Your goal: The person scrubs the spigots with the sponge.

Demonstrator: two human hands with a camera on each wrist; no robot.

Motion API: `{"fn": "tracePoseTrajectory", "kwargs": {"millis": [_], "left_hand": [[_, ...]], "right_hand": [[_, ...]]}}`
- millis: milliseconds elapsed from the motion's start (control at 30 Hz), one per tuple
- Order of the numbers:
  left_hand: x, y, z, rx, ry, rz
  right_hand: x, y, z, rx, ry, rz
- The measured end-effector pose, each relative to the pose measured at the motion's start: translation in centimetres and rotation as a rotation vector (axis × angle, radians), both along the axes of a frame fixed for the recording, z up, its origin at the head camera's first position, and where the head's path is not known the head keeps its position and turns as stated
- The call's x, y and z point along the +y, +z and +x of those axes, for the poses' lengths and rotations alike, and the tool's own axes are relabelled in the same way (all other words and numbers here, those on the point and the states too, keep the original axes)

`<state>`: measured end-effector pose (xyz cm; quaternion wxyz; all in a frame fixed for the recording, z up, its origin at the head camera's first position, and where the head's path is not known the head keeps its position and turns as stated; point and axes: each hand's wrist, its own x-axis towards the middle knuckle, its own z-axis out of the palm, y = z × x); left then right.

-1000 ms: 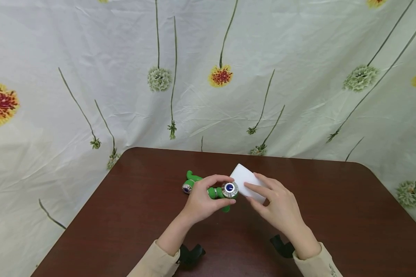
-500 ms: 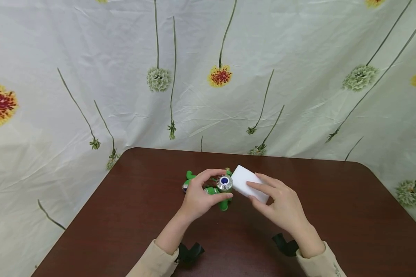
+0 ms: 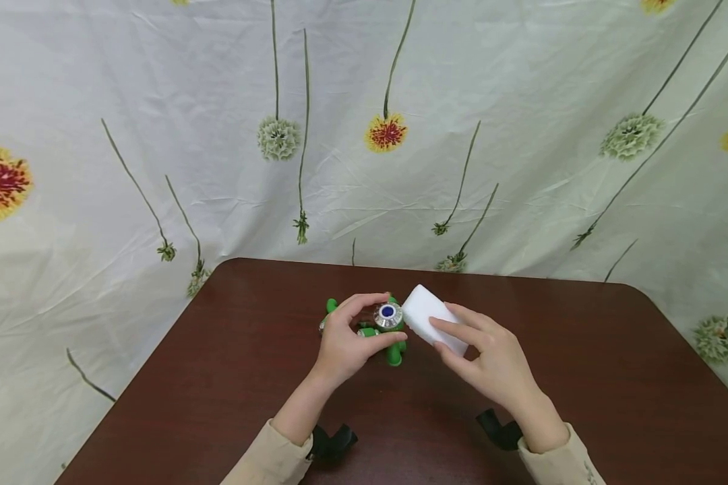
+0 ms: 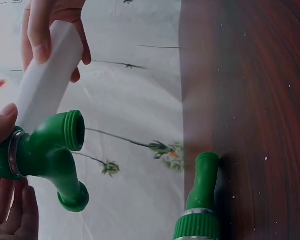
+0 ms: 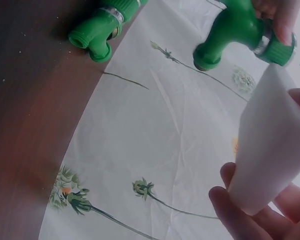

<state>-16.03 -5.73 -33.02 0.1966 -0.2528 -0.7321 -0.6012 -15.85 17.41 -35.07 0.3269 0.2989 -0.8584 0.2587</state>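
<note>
A green plastic faucet (image 3: 394, 353) with a silver, blue-centred knob is pinched between the thumb and fingers of my left hand (image 3: 344, 347), raised above the table. The left wrist view shows the faucet (image 4: 55, 155) with its threaded inlet and bent spout. In my right hand (image 3: 497, 357) I grip a white block-shaped sponge (image 3: 431, 316). One end of the sponge (image 5: 272, 135) meets the ribbed collar of the faucet (image 5: 230, 30) in the right wrist view. A second green faucet (image 4: 202, 195) lies on the table behind my left hand, partly hidden.
The dark brown wooden table (image 3: 267, 296) has rounded far corners. A white curtain (image 3: 230, 182) printed with flowers hangs behind it. Black straps (image 3: 334, 444) hang below both wrists, next to beige sleeves (image 3: 273, 455).
My left hand has tipped the faucet and shifted it slightly left and away, so its knob sits farther back. The sponge has moved only slightly and stays against the faucet.
</note>
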Motion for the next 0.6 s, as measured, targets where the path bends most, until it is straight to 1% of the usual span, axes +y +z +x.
{"fn": "tracePoseTrajectory", "kwargs": {"millis": [67, 167, 300, 400, 500, 600], "left_hand": [[0.0, -0.1, 0.0, -0.006, 0.018, -0.016], [0.1, -0.3, -0.2, -0.002, 0.015, -0.018], [0.0, -1.7, -1.3, 0.003, -0.034, 0.016], [0.0, -2.8, -2.0, -0.012, -0.044, 0.037], [0.1, -3.1, -2.1, -0.019, -0.031, 0.021], [0.3, -3.3, -2.0, -0.025, -0.029, -0.023]], "right_hand": [[0.2, 0.2, 0.1, 0.003, -0.006, -0.015], [0.2, 0.4, 0.1, 0.007, -0.008, -0.037], [0.2, 0.6, 0.2, 0.022, -0.003, -0.036], [0.2, 0.7, 0.2, 0.041, -0.002, -0.054], [0.2, 0.7, 0.2, 0.057, 0.031, -0.063], [0.0, 0.5, 0.2, 0.046, 0.086, -0.045]]}}
